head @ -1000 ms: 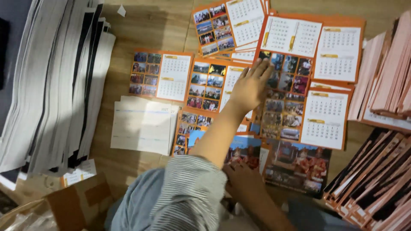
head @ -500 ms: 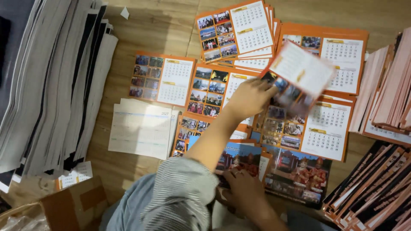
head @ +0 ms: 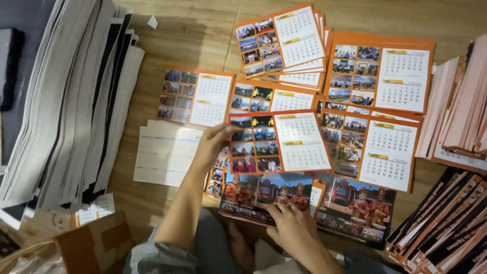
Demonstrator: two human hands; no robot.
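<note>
Left hand (head: pixel 210 144) fingers pinching calendar sheet (head: pixel 279 143) at its 9 o'clock edge, right hand (head: pixel 289 223) fingers spread on photo stack (head: pixel 264 195); likely to sag, snag neighbouring sheets, skew the pile.

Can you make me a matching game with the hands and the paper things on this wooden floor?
Things:
1. left hand
2. right hand
3. tall stack of white paper sheets
4. brown cardboard box

Places:
A. bottom left corner
B. pressing on the stack of picture cover sheets
C. along the left side
D. holding the orange-bordered calendar sheet

Pairs: 1-D, 2-B, 3-C, 4-A
</note>
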